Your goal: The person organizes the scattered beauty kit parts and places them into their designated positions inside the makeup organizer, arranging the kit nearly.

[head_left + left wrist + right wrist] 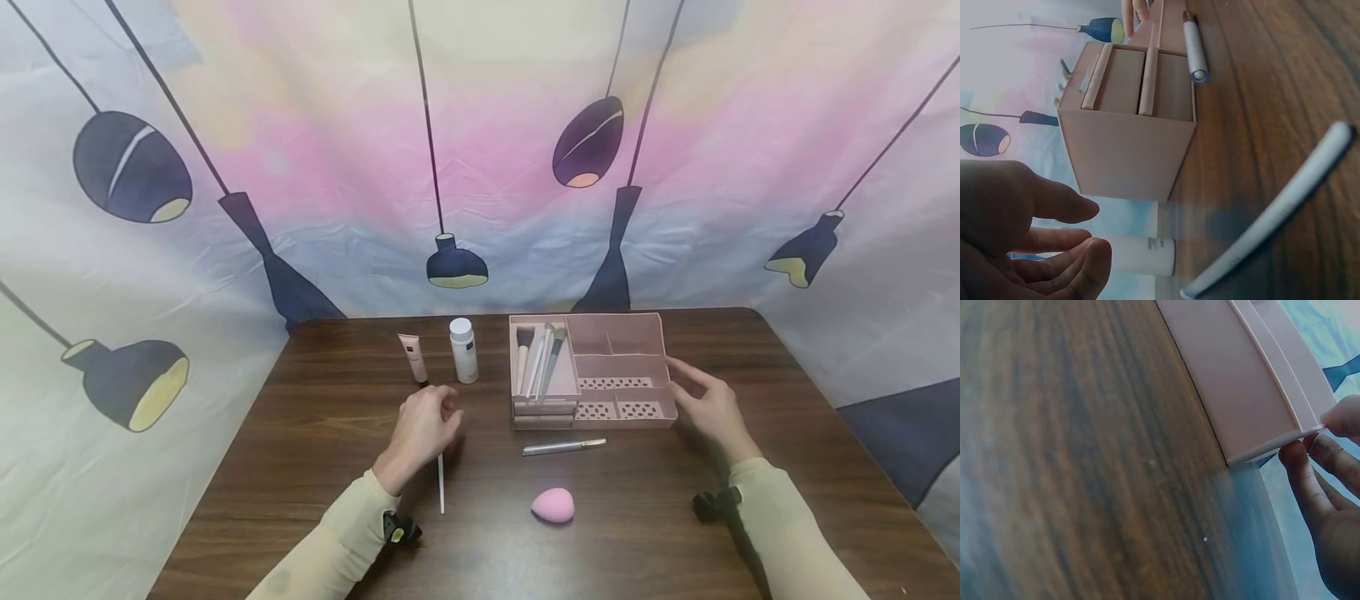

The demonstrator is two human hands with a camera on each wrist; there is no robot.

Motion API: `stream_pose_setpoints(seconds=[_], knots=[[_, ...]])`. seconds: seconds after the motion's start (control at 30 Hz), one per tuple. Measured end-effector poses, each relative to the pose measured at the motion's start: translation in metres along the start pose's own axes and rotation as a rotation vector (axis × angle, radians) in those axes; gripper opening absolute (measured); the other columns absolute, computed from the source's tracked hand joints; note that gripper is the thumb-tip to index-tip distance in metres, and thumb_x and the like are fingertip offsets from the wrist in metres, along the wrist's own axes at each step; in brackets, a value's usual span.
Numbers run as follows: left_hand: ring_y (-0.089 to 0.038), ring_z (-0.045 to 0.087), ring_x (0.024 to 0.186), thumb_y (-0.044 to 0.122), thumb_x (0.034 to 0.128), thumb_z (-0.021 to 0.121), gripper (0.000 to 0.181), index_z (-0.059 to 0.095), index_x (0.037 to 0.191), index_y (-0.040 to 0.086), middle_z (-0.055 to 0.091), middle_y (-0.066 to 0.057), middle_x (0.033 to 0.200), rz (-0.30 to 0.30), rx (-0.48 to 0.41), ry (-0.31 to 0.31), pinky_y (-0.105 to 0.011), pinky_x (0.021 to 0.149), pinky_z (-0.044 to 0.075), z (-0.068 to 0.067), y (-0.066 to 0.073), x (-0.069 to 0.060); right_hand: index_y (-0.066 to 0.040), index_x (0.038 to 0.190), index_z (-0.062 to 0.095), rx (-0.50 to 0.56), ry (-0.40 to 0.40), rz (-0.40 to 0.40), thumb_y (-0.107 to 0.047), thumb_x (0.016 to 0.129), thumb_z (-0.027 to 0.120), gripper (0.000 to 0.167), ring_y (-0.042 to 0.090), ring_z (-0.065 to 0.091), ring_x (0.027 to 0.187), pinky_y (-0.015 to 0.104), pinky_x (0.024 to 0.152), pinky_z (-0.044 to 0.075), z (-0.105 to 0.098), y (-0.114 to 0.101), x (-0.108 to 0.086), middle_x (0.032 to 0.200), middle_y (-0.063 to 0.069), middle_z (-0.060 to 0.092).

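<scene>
Head view, pink organizer [637, 333]: standing on table [637, 542], long axis running left-right, front facing near side.
Left grip [426, 422]: showing narrow gap above white stick [441, 487].
Right grip [711, 410]: pinching organizer's right wall.

In the head view, your left hand [426, 423] hides part of the slim white stick [442, 490], and lettering on the cylindrical white bottle [466, 363] is too small to read. In the right wrist view, borders crop the boxy pink plastic organizer [1235, 375] and your right hand [1338, 531].
</scene>
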State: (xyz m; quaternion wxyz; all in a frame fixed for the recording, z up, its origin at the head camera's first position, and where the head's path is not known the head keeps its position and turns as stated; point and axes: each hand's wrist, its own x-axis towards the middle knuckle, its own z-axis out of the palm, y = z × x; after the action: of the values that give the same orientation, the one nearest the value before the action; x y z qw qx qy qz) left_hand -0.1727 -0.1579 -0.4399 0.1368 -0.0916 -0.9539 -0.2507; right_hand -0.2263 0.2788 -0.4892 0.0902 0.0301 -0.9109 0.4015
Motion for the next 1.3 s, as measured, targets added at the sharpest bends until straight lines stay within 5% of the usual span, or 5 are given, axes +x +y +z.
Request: stream_pose_setpoints(seconds=[0.47,0.63,0.8,1.03,1.3], knots=[[-0.011,0.059,0.065,0.014,0.0793,0.077,0.026,0.071,0.100,0.001,0.067,-0.008,0.079,-0.018,0.030,-0.016,-0.035,0.063,0.050,0.006,-0.019,-0.012,-0.016,0.140,0.054,-0.004,0.012,-0.011,-0.025,0.097,0.060,0.044,0.023,0.051,0.075,0.026,0.063,0.040,0.002,0.002,0.000,0.139,0.023,0.053],[-0.011,0.059,0.065,0.014,0.0796,0.077,0.024,0.071,0.100,0.002,0.067,-0.007,0.079,-0.025,0.018,-0.018,-0.036,0.064,0.051,0.007,-0.021,-0.014,-0.015,0.140,0.054,0.001,0.010,-0.006,-0.026,0.097,0.059,0.045,0.027,0.054,0.086,0.035,0.073,0.042,0.002,0.001,0.000,0.140,0.022,0.053],[-0.011,0.059,0.067,0.014,0.0798,0.076,0.024,0.071,0.101,0.003,0.068,-0.006,0.080,-0.035,0.013,-0.027,-0.036,0.065,0.051,0.008,-0.023,-0.015,-0.016,0.140,0.054,-0.004,0.004,0.019,-0.027,0.097,0.059,0.045,0.021,0.046,0.063,0.032,0.063,0.040,0.002,0.002,0.000,0.140,0.022,0.052],[-0.008,0.055,0.063,0.016,0.0803,0.077,0.026,0.071,0.103,0.004,0.067,-0.005,0.079,-0.035,0.007,-0.047,-0.030,0.060,0.048,0.011,-0.021,-0.014,-0.016,0.141,0.053,-0.001,-0.001,0.015,-0.027,0.097,0.058,0.045,0.029,0.053,0.102,0.032,0.076,0.039,0.002,0.001,0.001,0.142,0.020,0.051],[-0.009,0.058,0.064,0.017,0.0794,0.077,0.027,0.071,0.103,0.005,0.070,-0.005,0.080,-0.042,0.009,-0.076,-0.032,0.063,0.049,0.014,-0.019,-0.016,-0.015,0.141,0.053,-0.003,0.003,0.002,-0.026,0.097,0.059,0.045,0.030,0.052,0.098,0.032,0.074,0.038,0.001,0.001,0.001,0.141,0.022,0.051]])
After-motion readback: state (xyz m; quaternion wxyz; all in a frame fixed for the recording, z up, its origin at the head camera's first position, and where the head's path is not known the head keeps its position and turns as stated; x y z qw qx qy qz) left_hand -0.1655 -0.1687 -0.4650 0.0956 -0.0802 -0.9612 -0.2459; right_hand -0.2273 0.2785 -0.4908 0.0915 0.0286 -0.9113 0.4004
